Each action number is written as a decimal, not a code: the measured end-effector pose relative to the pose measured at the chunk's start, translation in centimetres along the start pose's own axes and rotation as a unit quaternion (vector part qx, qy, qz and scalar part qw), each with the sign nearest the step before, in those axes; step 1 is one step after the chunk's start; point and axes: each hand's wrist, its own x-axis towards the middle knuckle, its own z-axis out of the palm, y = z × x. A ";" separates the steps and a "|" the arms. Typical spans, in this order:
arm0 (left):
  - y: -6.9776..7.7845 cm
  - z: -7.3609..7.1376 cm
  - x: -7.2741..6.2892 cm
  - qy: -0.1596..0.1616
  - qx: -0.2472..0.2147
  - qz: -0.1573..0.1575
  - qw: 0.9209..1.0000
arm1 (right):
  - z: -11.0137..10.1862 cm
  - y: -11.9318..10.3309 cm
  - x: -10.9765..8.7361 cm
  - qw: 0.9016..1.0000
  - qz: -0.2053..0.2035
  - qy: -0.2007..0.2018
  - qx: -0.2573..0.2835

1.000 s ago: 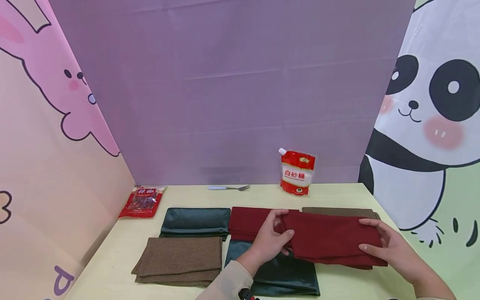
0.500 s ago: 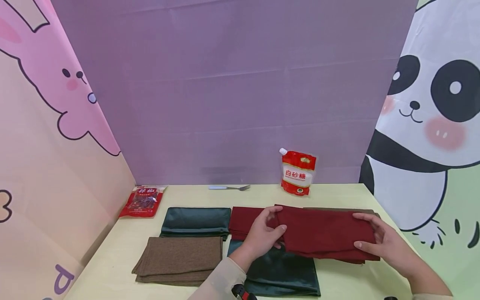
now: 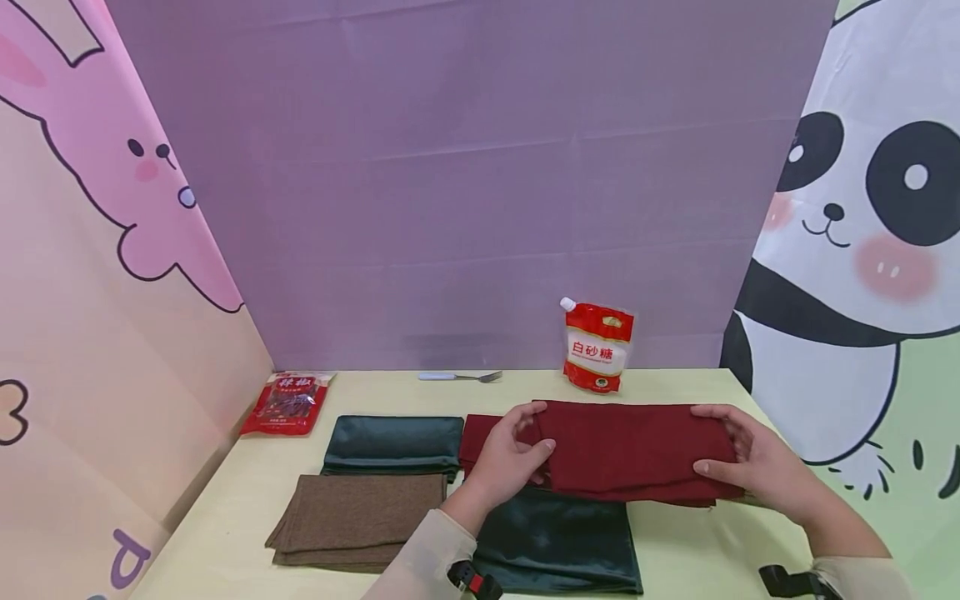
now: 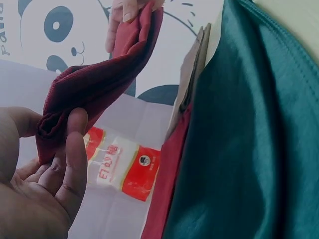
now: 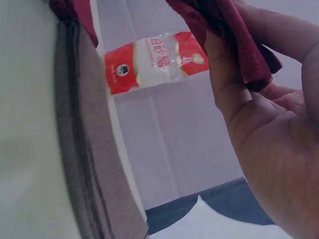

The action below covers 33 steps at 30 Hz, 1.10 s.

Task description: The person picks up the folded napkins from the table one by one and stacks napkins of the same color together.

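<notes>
A folded dark red cloth [image 3: 630, 450] hangs in the air between both hands, level across the right half of the table. My left hand [image 3: 498, 462] pinches its left end between thumb and fingers. At the other end my right hand [image 3: 765, 467] grips it, thumb in front. The left wrist view shows the layers bunched in the left hand [image 4: 40, 174]. Beneath and behind it lie a second dark red cloth [image 3: 477, 433], partly covered, and a brown cloth [image 5: 94, 139], almost wholly hidden in the head view. A dark teal cloth [image 3: 558, 542] lies below, nearer me.
On the left are another dark teal folded cloth [image 3: 393, 442] and a brown one [image 3: 367, 512]. Along the back edge stand a red and white sugar pouch [image 3: 597, 346], a fork [image 3: 459, 377] and a red packet [image 3: 288, 404]. A purple panel [image 3: 465, 208] rises behind the table.
Both hands have carried the dark red cloth a little up and to the left, and it is now more level. The things on the table have stayed put.
</notes>
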 end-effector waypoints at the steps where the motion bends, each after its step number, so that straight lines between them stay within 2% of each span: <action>1: 0.1 -0.2 0.0 0.002 0.004 0.002 1.000 | 0.0 -0.2 0.2 1.000 0.001 0.003 -0.005; 9: 0.8 -1.3 -0.3 0.020 0.035 0.013 0.999 | 0.9 -2.1 1.5 0.999 0.005 0.033 -0.027; 16: 1.0 -2.5 -0.3 0.019 0.022 0.023 0.999 | 1.6 -2.7 2.5 0.998 0.007 0.046 -0.039; 25: 1.5 -4.0 -0.3 0.019 0.021 0.038 0.999 | 2.4 -3.2 3.8 0.999 -0.011 0.027 -0.023; 29: 1.5 -4.6 -0.2 0.022 0.024 0.042 0.999 | 2.6 -3.7 4.2 0.999 -0.020 0.029 -0.026; 33: 1.7 -5.3 -0.2 0.022 0.008 0.054 0.998 | 3.0 -4.2 4.7 0.999 -0.022 0.031 -0.023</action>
